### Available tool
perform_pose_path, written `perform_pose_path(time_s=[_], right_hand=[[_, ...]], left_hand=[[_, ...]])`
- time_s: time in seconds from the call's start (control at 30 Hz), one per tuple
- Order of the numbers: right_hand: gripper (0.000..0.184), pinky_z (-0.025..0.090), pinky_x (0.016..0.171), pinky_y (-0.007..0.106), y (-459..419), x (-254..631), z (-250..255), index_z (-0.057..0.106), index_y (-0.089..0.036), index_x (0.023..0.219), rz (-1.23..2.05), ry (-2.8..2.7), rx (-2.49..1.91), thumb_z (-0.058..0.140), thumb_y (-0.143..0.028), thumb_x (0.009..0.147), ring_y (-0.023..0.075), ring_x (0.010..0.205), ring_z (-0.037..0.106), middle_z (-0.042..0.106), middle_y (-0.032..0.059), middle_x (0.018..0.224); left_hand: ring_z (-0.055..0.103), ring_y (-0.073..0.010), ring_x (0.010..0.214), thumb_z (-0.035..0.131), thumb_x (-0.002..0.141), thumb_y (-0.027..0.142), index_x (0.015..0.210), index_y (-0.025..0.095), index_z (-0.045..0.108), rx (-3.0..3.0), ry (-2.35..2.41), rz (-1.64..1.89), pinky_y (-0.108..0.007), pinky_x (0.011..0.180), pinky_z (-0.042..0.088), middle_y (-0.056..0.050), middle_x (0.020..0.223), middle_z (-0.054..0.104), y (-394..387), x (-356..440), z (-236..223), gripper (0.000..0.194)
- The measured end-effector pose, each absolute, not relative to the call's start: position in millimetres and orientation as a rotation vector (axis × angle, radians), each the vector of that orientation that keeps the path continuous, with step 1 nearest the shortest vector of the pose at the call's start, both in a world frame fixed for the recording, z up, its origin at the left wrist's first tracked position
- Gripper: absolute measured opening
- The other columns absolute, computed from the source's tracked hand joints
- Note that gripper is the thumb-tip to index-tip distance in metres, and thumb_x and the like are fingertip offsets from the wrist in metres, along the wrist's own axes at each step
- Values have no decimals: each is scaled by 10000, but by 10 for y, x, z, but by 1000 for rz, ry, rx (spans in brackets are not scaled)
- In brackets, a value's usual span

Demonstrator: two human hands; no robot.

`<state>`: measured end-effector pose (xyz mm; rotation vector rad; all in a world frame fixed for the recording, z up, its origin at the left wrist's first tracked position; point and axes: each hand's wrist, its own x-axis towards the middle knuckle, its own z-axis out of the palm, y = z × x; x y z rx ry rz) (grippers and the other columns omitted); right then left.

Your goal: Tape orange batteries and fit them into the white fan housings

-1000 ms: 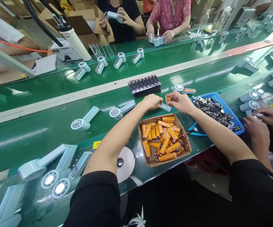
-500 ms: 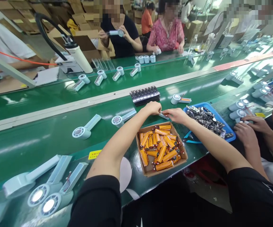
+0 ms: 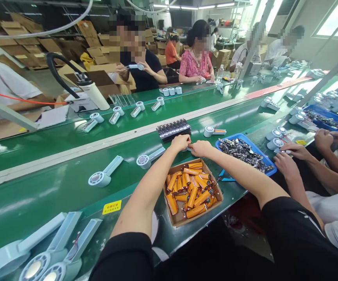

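Both my hands meet just beyond a cardboard box (image 3: 175, 221) of orange wrapped batteries (image 3: 192, 197). My left hand (image 3: 181, 143) is closed, fingertips pinched at the end of a pale blue fan handle (image 3: 189, 149). My right hand (image 3: 201, 149) is closed on the same handle from the right; most of it is hidden by my fingers. Just behind my left hand lies a stack of black circuit boards (image 3: 174, 130). A pale blue fan housing (image 3: 144, 161) lies left of my hands, and another fan with an orange strip in its handle (image 3: 209, 131) lies behind my right hand.
A blue tray (image 3: 271, 171) of small dark boards stands right of the box, with blue-handled pliers (image 3: 226, 178) beside it. More fan housings (image 3: 99, 178) lie at left on the green belt (image 3: 54, 175). Co-workers' hands (image 3: 287, 164) work close at right; other people sit across the belt.
The camera view has tilted up and shifted, so the scene sits lower and slightly left. My hands remain together at the fan handle, with little other visible movement.
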<state>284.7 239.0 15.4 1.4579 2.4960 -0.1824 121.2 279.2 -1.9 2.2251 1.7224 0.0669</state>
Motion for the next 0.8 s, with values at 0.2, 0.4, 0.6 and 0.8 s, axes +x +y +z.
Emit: perform_pose_path(time_s=[0.2, 0.4, 0.6, 0.8], right_hand=[[450, 623, 999, 489, 2337, 2916, 230, 738, -223, 1457, -144, 2511, 1494, 533, -359, 1081, 403, 1238, 779, 785, 233, 1345], [431, 629, 965, 445, 2339, 2953, 188, 759, -220, 1433, -155, 2503, 1560, 573, -377, 1077, 381, 1216, 788, 795, 224, 1324], [358, 636, 964, 422, 2361, 2909, 37, 769, -190, 1335, -116, 2499, 1622, 646, -419, 1089, 265, 1110, 794, 813, 141, 1292], [312, 577, 908, 309, 2564, 3149, 104, 829, -254, 1269, -128, 2670, 1470, 668, -200, 1007, 231, 1019, 793, 868, 82, 1145]], left_hand=[[760, -279, 1167, 639, 986, 343, 1168, 303, 770, 2207, 1775, 78, -353, 977, 589, -81, 1261, 817, 2755, 1309, -9, 227], [754, -294, 1211, 593, 1012, 357, 1179, 306, 752, 2191, 1794, 74, -364, 968, 588, -97, 1323, 796, 2724, 1364, 4, 237], [764, -331, 1198, 601, 1008, 342, 1169, 293, 760, 2203, 1776, 68, -409, 968, 598, -123, 1305, 799, 2714, 1430, 46, 231], [732, -383, 1281, 547, 1053, 343, 1375, 225, 692, 2167, 1816, 87, -487, 1028, 595, -222, 1409, 740, 2579, 1564, 262, 373]])
